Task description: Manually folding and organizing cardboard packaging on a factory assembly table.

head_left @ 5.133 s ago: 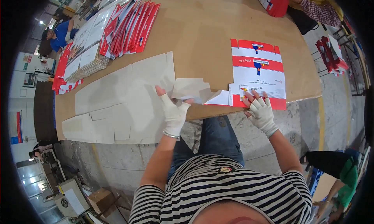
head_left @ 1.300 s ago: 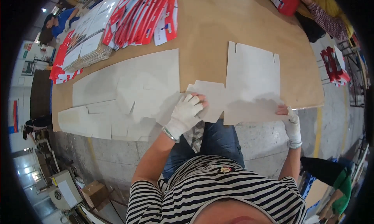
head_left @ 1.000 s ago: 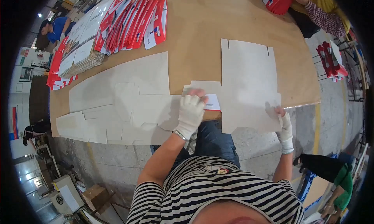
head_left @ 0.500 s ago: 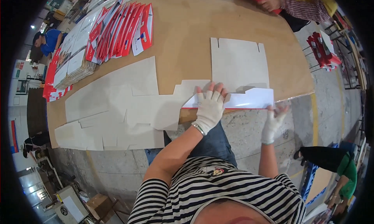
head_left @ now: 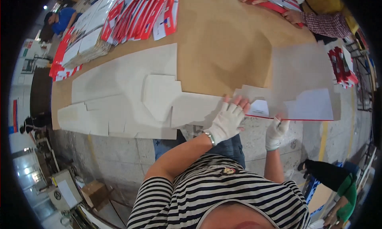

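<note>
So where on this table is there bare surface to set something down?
The brown table is bare in the middle, between the white cardboard blanks, the fanned red-and-white cartons and the flat box blank under both gloved hands: left hand, right hand. The left side and near edge are crowded.

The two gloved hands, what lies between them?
In the head view, between the left hand and right hand lies a small flap of the carton blank, red-edged.

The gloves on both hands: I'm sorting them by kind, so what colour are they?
White, on the left hand and the right hand; the head view shows it best.
</note>
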Demonstrator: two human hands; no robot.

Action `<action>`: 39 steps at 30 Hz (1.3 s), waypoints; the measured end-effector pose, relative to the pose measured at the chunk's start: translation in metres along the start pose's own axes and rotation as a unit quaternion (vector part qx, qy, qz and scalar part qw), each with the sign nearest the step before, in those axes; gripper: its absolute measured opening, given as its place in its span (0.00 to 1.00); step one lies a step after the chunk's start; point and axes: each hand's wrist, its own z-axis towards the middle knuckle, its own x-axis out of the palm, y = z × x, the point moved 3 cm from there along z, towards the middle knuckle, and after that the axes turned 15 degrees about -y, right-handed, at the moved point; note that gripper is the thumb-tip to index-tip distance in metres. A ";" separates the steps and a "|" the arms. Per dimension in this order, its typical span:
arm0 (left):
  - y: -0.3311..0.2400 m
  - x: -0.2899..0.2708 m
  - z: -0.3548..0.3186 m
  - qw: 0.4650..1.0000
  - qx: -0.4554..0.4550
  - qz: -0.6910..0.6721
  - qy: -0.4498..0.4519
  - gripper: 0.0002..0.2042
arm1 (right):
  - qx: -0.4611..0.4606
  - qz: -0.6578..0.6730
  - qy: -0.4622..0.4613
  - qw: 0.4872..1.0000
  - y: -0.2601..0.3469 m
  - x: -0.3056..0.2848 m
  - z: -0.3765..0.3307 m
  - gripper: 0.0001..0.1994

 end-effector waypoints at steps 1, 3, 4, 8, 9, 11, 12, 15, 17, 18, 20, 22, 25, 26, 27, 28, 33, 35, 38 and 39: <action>-0.003 0.000 0.003 1.000 0.009 -0.028 0.006 0.51 | -0.121 -0.044 0.014 0.992 0.012 0.006 0.005 0.16; -0.002 -0.006 0.003 1.000 0.006 -0.015 0.014 0.51 | -0.236 -0.096 0.074 0.964 0.034 0.022 0.019 0.20; 0.000 -0.011 -0.001 0.999 0.011 -0.024 0.044 0.51 | -0.346 -0.152 0.124 0.917 0.042 0.033 0.021 0.24; 0.025 -0.039 -0.045 0.994 0.030 0.037 0.095 0.48 | -0.434 -0.205 0.206 0.853 0.018 0.047 0.042 0.25; 0.044 -0.038 -0.069 0.996 0.014 0.078 0.035 0.45 | -0.433 -0.200 0.207 0.854 0.019 0.050 0.046 0.25; 0.073 -0.051 -0.096 0.997 -0.063 0.000 -0.048 0.32 | -0.426 -0.230 0.239 0.842 0.014 0.048 0.055 0.25; 0.083 -0.064 -0.098 0.994 -0.016 0.033 -0.102 0.29 | -0.413 -0.250 0.246 0.841 0.007 0.048 0.058 0.25; 0.108 -0.075 -0.095 0.994 -0.014 -0.037 -0.102 0.22 | -0.398 -0.249 0.241 0.850 -0.012 0.046 0.067 0.25; 0.114 -0.080 -0.081 0.985 0.002 -0.076 -0.153 0.17 | -0.387 -0.252 0.239 0.854 -0.016 0.044 0.070 0.26; 0.119 -0.079 -0.076 0.974 -0.047 -0.136 -0.172 0.14 | -0.368 -0.220 0.235 0.873 -0.017 0.042 0.072 0.27; 0.121 -0.073 -0.065 0.957 -0.090 -0.200 -0.191 0.12 | -0.351 -0.192 0.225 0.888 -0.017 0.038 0.075 0.28; 0.126 -0.058 -0.057 0.928 -0.255 -0.167 -0.214 0.06 | -0.208 -0.129 0.211 0.946 -0.020 0.032 0.076 0.30; 0.117 -0.052 -0.047 0.928 -0.212 -0.106 -0.287 0.05 | -0.186 -0.126 0.204 0.953 -0.022 0.023 0.076 0.31; 0.118 -0.052 -0.045 0.927 -0.210 -0.109 -0.291 0.05 | -0.192 -0.136 0.206 0.950 -0.024 0.023 0.075 0.31; 0.118 -0.053 -0.044 0.918 -0.195 -0.179 -0.296 0.06 | -0.194 -0.139 0.203 0.950 -0.025 0.022 0.077 0.31; 0.119 -0.055 -0.043 0.904 -0.180 -0.248 -0.299 0.06 | -0.236 -0.137 0.203 0.940 -0.024 0.022 0.079 0.31; 0.118 -0.055 -0.031 0.909 -0.225 -0.222 -0.271 0.06 | -0.254 -0.142 0.201 0.935 -0.027 0.024 0.082 0.32; 0.114 -0.050 -0.028 0.916 -0.262 -0.163 -0.256 0.06 | -0.198 -0.127 0.203 0.951 -0.028 0.022 0.080 0.33; 0.113 -0.038 -0.029 0.937 -0.208 -0.053 -0.276 0.07 | -0.210 -0.124 0.224 0.944 -0.021 0.021 0.082 0.36; 0.110 -0.035 -0.027 0.952 -0.166 -0.008 -0.256 0.10 | -0.275 -0.138 0.243 0.920 -0.016 0.020 0.082 0.37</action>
